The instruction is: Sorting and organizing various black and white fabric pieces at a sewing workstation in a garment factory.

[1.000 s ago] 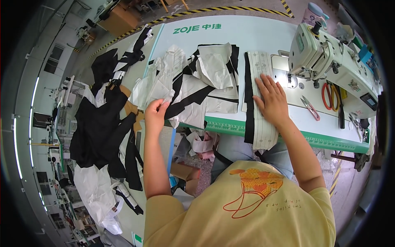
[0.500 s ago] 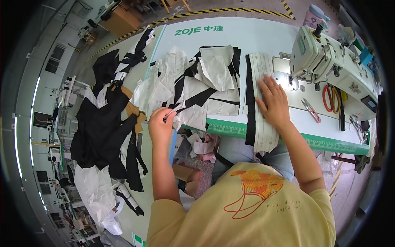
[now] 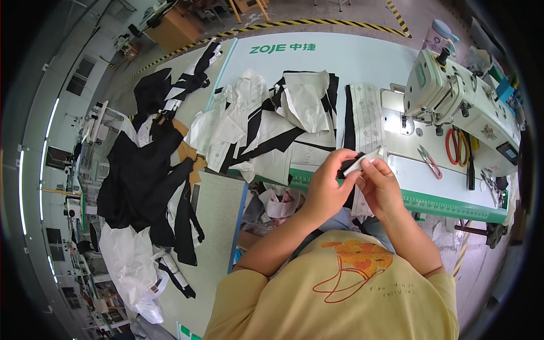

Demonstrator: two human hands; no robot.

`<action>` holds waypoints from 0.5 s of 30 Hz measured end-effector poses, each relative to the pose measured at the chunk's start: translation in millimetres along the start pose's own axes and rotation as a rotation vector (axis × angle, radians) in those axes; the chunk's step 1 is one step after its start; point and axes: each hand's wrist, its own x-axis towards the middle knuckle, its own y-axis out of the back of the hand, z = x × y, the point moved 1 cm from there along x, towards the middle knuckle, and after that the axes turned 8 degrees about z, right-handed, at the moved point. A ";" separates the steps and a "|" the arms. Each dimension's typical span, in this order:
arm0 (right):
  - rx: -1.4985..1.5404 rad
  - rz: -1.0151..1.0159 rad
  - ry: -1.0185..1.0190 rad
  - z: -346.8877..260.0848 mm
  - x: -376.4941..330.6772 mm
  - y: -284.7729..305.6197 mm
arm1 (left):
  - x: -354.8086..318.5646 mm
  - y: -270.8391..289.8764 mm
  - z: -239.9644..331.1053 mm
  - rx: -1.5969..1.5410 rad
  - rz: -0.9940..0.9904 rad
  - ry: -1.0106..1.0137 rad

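Above the front edge of the sewing table, my left hand (image 3: 331, 182) and my right hand (image 3: 378, 184) pinch a small black-and-white piece (image 3: 362, 162). It looks like black fabric with a white paper-like layer; the fingers cover part of it. Just beyond my hands lies a long white printed strip (image 3: 367, 110) with a black fabric edge along its left side. Its near end passes behind my hands and hangs over the table's green ruler edge (image 3: 447, 207). Left of the strip, cut black and white pieces (image 3: 306, 105) lie in a loose, overlapping pile.
A white sewing machine (image 3: 447, 96) stands at the right. Near it are snips (image 3: 430, 163) with pink handles, red-handled scissors (image 3: 451, 141) and other tools. More black fabric (image 3: 144, 173) is heaped on the side table (image 3: 218, 221) at left. A cup (image 3: 439, 37) stands behind the machine.
My left hand has come right from beside the pile, bringing a small piece. My right hand has lifted off the printed strip and moved nearer, and now grips that piece too.
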 end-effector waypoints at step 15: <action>-0.700 0.562 0.938 -159.8 39.8 234.9 | 72.9 182.6 -84.6 1.192 0.430 0.101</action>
